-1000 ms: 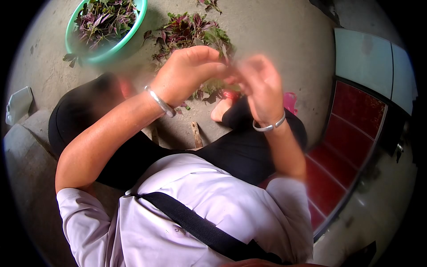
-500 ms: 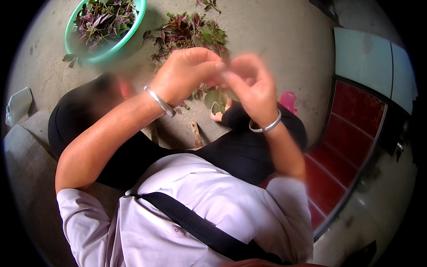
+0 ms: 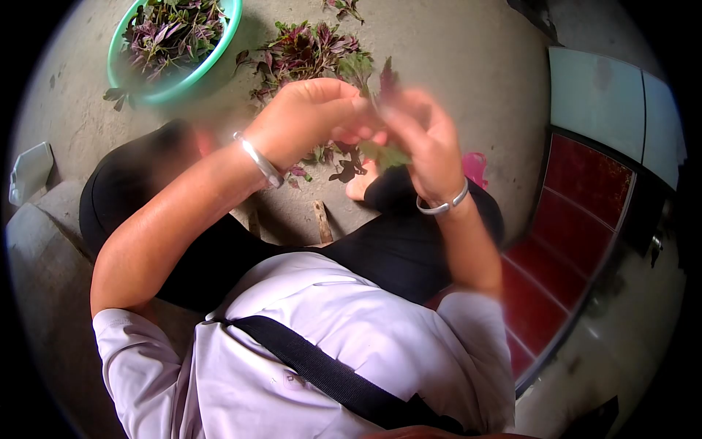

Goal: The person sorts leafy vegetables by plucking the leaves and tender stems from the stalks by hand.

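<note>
At ten o'clock from my hands, the green basin (image 3: 232,36) holds purple-and-green leaves (image 3: 172,36); its upper edge is cut off. Between ten and eleven, a leafy heap (image 3: 307,47) lies on the floor (image 3: 468,58), partly behind my left hand.

My left hand (image 3: 303,117) has thumb and forefinger pinched narrow on the leafy sprig (image 3: 389,77), the other fingers curled beneath. I'd keep that pinch light and close to the stem, so the thin leaves don't bruise, and hold this side steady while the other does the fine work. Down at seven o'clock, loose leaves (image 3: 347,170) show below my fingers; how many more my palm covers, I can't see.

The sprig is raised off the floor between my two sets of fingertips, a reddish leaf pointing to twelve and a green one drooping near six. Short, small finger moves suit it better than a hard pull, I'd judge.

My right hand (image 3: 431,146) is narrow too, thumb and fingers closed on the sprig, but it's blurred; exactly where the tips meet the stem is hard to make out. At four o'clock, a pink thing (image 3: 475,168) is half hidden behind my wrist, and I can't tell what it is.
</note>
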Demonstrator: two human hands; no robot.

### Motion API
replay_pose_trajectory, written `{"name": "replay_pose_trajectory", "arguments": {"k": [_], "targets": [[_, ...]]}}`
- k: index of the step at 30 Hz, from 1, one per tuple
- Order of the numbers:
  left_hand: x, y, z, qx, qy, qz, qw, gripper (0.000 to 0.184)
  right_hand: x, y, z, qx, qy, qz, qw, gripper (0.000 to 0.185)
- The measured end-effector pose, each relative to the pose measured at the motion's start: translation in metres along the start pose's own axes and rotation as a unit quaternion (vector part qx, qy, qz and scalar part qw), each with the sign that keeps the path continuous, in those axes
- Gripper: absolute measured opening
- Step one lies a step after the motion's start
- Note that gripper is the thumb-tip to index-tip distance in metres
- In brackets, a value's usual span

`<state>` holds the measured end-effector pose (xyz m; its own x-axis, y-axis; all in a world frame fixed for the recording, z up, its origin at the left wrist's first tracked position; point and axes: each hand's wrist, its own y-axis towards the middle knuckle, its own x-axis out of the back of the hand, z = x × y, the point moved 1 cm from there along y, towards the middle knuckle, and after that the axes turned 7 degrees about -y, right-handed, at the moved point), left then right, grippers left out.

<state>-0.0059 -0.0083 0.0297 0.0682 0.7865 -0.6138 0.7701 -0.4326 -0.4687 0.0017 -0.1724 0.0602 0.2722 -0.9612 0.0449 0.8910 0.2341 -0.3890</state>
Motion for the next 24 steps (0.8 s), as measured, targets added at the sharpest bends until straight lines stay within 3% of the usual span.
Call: {"name": "replay_pose_trajectory", "arguments": {"k": [11, 18, 24], "targets": [[0.001, 0.0, 0.002, -0.001, 0.038, 0.0, 0.999, 0.013, -0.007, -0.002, 0.001, 0.05, -0.114, 0.018, 0.992, 0.016], [0.003, 0.001, -0.002, -0.041, -0.016, -0.028, 0.999, 0.016, -0.003, 0.0, 0.002, -0.019, 0.015, -0.01, 1.0, 0.008], [0.015, 0.001, -0.007, -0.137, 0.066, -0.193, 0.969, 0.021, 0.01, 0.003, 0.007, -0.048, 0.146, -0.005, 0.988, 0.01]]}}
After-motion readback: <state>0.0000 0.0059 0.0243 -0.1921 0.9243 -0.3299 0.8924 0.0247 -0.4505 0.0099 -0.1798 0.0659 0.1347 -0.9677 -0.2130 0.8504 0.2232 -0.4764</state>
